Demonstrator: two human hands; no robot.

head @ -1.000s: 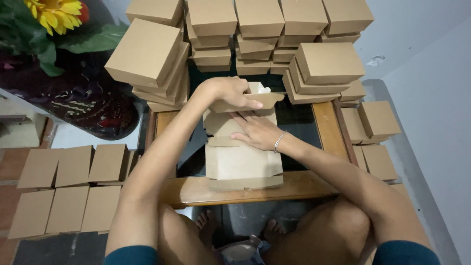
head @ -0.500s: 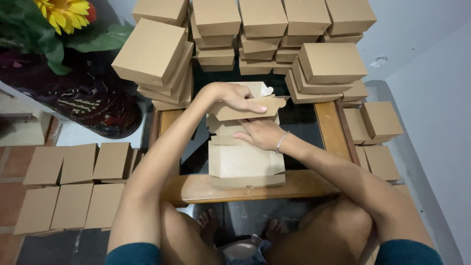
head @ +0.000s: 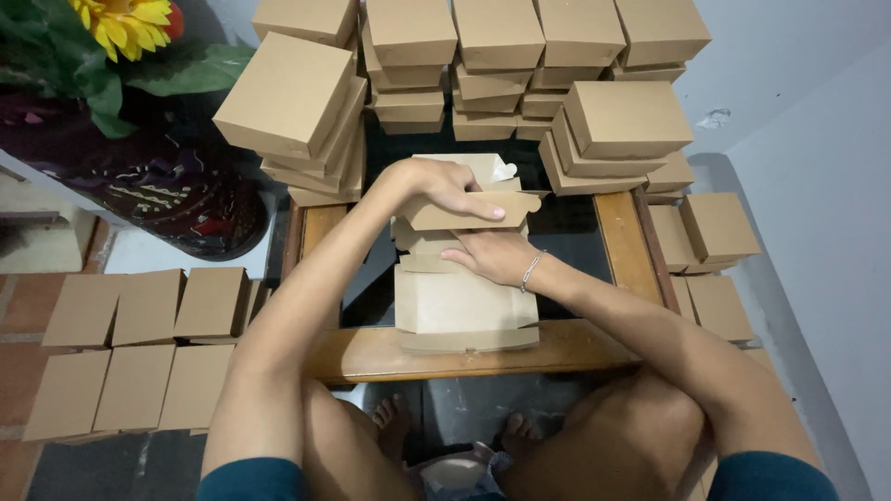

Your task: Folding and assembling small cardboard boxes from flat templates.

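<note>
On the bench (head: 371,357) your left hand (head: 445,186) pinches a flap (head: 469,211); right hand (head: 497,255) presses flat on the box (head: 464,301); light, creasable card, so grip folds

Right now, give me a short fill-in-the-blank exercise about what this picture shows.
1. Both hands work on a flat ____ box blank.
2. The left hand bends a flap while the right hand presses it ____.
3. The right wrist wears a ____.
4. The flower at top left is ____.

Missing words: cardboard; down; bracelet; yellow
</note>
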